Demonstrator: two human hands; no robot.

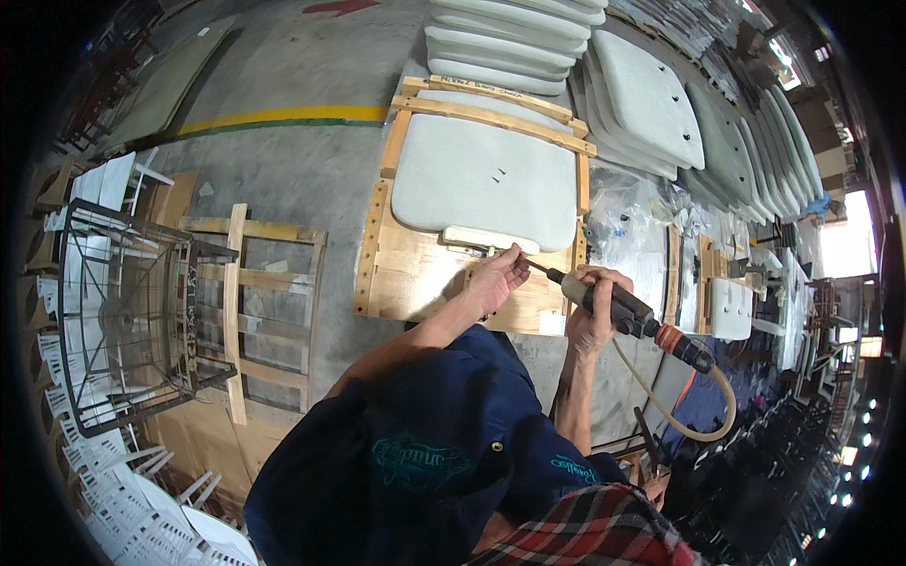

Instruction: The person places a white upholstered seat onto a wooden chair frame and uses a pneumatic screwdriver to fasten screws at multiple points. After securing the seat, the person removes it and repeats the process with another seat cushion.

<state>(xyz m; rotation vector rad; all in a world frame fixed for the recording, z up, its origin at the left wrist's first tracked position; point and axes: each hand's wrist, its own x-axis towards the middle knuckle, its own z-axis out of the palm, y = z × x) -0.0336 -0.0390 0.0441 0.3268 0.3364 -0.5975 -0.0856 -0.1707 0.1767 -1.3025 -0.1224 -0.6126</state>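
In my right hand (pixel 596 307) I grip a pistol-shaped air screwdriver (pixel 625 309), its bit pointing left and its pale hose trailing from an orange-collared coupling. The fingertips of my left hand (pixel 500 280) are pinched around the bit's tip, at the right end of a cream padded bar (pixel 489 238); what they hold there is hidden. That bar lies along the near edge of a pale grey padded panel (pixel 481 174). Two dark screws (pixel 498 175) rest on the panel. Beneath is a wooden work board (pixel 415 274) with raised wooden rails.
Stacked padded panels (pixel 651 99) stand at the far right, with another stack (pixel 505 47) behind the board. Clear plastic bags (pixel 628 217) lie right of it. A wooden pallet (pixel 274 278) and a black metal frame (pixel 123 321) are on the left. White chairs (pixel 104 472) crowd the lower left.
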